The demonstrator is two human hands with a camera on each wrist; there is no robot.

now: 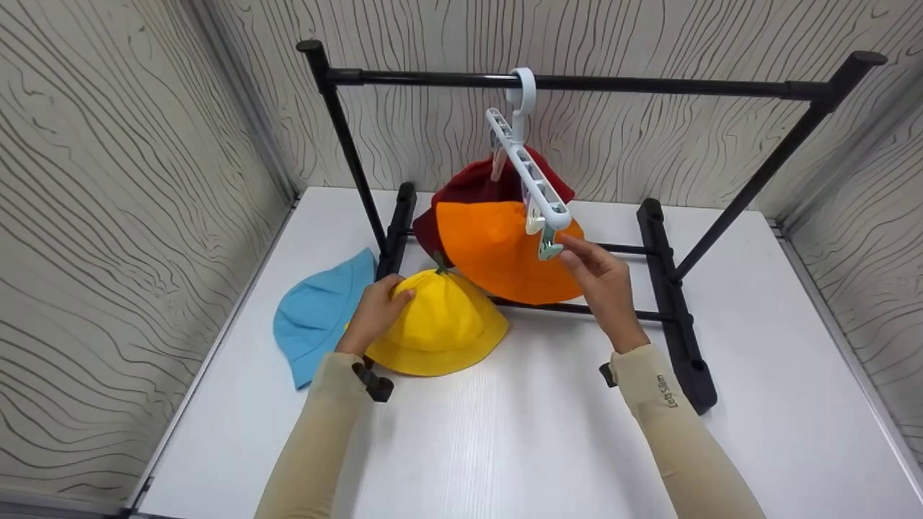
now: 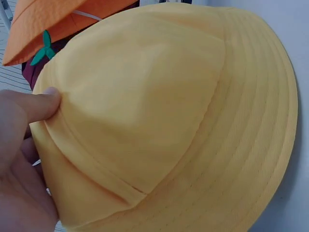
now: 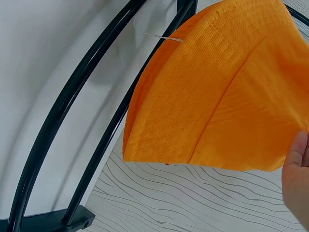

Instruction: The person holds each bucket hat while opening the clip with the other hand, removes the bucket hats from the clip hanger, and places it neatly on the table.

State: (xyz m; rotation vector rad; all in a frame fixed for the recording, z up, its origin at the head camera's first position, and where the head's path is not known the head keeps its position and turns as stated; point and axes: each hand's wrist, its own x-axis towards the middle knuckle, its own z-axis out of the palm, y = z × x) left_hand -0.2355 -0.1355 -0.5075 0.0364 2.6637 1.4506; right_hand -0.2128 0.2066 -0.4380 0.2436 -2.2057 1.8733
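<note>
Nearby, a blue hat (image 1: 321,310) lies beside a black rack (image 1: 670,317), where a white hanger (image 1: 528,164) hangs, an orange hat (image 1: 497,249) below partly covering a red hat (image 1: 461,189). In front, the left hand (image 1: 373,311) grips a domed yellow cloth hat (image 1: 438,313), its brim stitched in rings; the right hand (image 1: 604,288) pinches a green clip (image 1: 546,249).

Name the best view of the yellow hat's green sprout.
Left wrist: the green sprout on the yellow hat is large there, its leaves distinct. Head shows it small, beside the orange hat; right wrist doesn't show it.
</note>
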